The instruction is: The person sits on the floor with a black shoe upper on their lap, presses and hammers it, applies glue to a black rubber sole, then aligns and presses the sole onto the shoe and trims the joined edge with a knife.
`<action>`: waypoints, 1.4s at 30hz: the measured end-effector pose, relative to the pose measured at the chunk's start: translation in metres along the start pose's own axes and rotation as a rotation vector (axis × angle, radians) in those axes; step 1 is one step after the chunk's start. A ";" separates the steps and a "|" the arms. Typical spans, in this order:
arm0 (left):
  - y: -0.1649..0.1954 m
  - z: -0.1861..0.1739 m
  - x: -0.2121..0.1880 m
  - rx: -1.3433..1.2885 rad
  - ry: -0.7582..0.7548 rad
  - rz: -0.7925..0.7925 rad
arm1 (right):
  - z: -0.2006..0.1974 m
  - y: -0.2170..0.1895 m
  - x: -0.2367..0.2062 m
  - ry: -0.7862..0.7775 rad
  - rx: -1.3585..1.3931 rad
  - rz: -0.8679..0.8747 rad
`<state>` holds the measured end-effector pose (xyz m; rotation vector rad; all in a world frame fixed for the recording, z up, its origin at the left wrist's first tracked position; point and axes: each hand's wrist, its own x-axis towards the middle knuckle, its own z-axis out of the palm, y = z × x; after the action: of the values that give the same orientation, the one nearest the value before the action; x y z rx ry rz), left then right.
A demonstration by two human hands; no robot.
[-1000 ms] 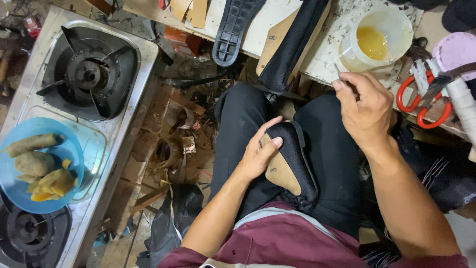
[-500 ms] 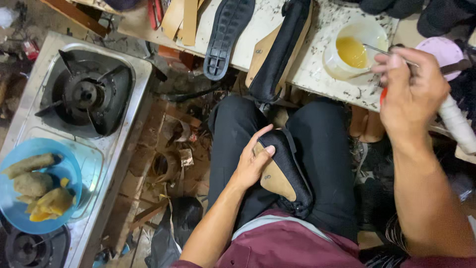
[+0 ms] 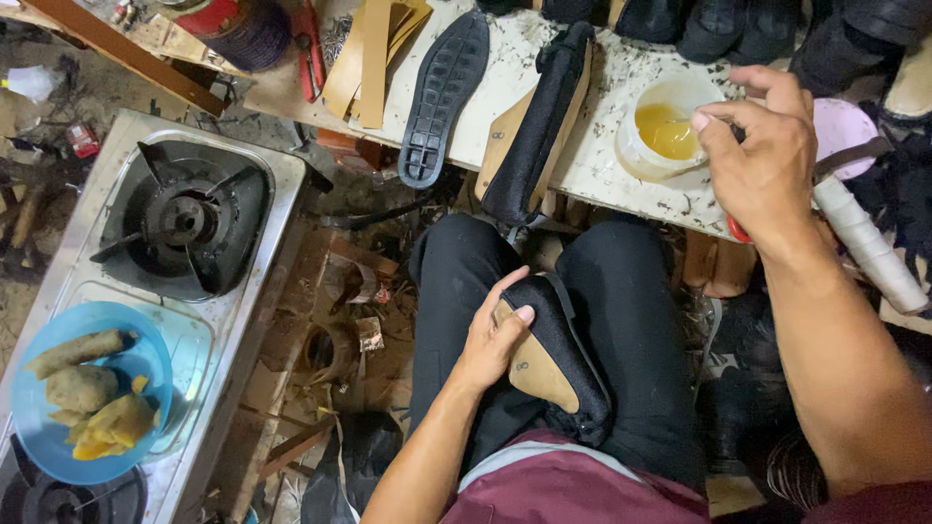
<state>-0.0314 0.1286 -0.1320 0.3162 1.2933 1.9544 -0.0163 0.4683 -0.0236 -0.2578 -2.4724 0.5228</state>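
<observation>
A black shoe upper [image 3: 561,361] with a tan insole showing lies sole-up on my lap. My left hand [image 3: 496,336] rests on its toe end and holds it steady. My right hand [image 3: 762,153] is up over the worktable, fingers pinched on a thin brush handle whose tip dips into a white cup of yellow glue [image 3: 666,132]. A second black upper [image 3: 540,126] and a black rubber outsole [image 3: 444,94] lie on the white worktable [image 3: 602,165] beyond my knees.
A steel gas stove [image 3: 184,219] stands at left, with a blue plate of fried food [image 3: 83,403] on it. Tan insole boards [image 3: 369,53], a red can [image 3: 233,27], a white thread spool [image 3: 867,247] and several black shoes [image 3: 718,24] crowd the table. Scraps litter the floor.
My right hand went from my lap up to the worktable, took the brush and dipped it in the glue cup. My left hand stayed on the shoe.
</observation>
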 end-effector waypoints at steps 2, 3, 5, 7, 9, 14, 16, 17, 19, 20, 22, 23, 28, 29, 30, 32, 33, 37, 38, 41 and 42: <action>-0.001 0.000 0.001 -0.024 -0.006 0.000 | 0.002 0.004 0.000 -0.017 -0.011 0.015; -0.001 0.000 0.001 -0.017 -0.003 0.001 | 0.002 0.006 0.000 -0.014 -0.012 0.010; -0.002 0.000 0.001 -0.003 0.003 0.003 | 0.002 0.010 0.001 -0.025 -0.007 0.011; -0.003 0.000 0.001 -0.005 0.001 0.002 | 0.002 0.010 0.003 -0.054 0.008 0.027; -0.003 0.000 0.001 0.000 0.001 -0.002 | 0.002 0.009 0.005 -0.032 -0.010 0.007; -0.001 0.002 0.001 -0.068 -0.012 -0.002 | -0.004 -0.004 0.014 -0.066 0.025 0.065; 0.000 0.002 0.000 -0.029 0.007 -0.021 | -0.011 -0.009 0.017 -0.042 0.102 0.064; 0.000 0.002 0.000 -0.009 0.020 -0.030 | -0.016 -0.011 0.016 -0.051 0.145 0.146; 0.000 0.001 -0.002 -0.036 0.026 0.003 | -0.026 -0.010 0.011 -0.073 0.225 0.320; 0.000 0.001 -0.003 -0.049 0.027 0.019 | -0.029 -0.008 0.006 -0.049 0.265 0.290; -0.001 0.001 -0.005 -0.113 0.057 0.034 | -0.034 0.000 -0.006 0.003 0.343 0.230; -0.002 0.002 -0.006 -0.145 0.072 0.039 | -0.035 0.005 -0.013 0.009 0.480 0.336; -0.003 0.010 -0.014 -0.277 0.145 0.047 | -0.036 0.023 -0.040 0.064 0.944 0.714; -0.002 0.012 -0.016 -0.290 0.155 0.046 | -0.037 0.023 -0.045 0.050 1.021 0.746; 0.000 0.014 -0.018 -0.218 0.146 0.047 | -0.039 0.019 -0.049 0.037 1.098 0.777; 0.002 0.018 -0.024 -0.074 0.129 0.048 | -0.041 0.009 -0.060 0.026 1.210 0.809; 0.003 0.020 -0.025 -0.075 0.126 0.055 | -0.041 0.002 -0.067 0.029 1.245 0.810; 0.006 0.026 -0.026 -0.108 0.119 0.060 | -0.028 -0.014 -0.088 0.204 1.206 0.692; 0.006 0.027 -0.026 -0.122 0.116 0.050 | -0.023 -0.013 -0.091 0.232 1.209 0.687; 0.007 0.029 -0.025 -0.085 0.110 0.019 | -0.012 -0.001 -0.091 0.297 1.180 0.685; 0.007 0.029 -0.024 -0.088 0.109 0.021 | -0.010 0.004 -0.089 0.290 1.160 0.692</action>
<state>-0.0015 0.1298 -0.1077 0.1824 1.2722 2.0639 0.0616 0.4490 -0.0632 -0.6223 -1.4067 1.8997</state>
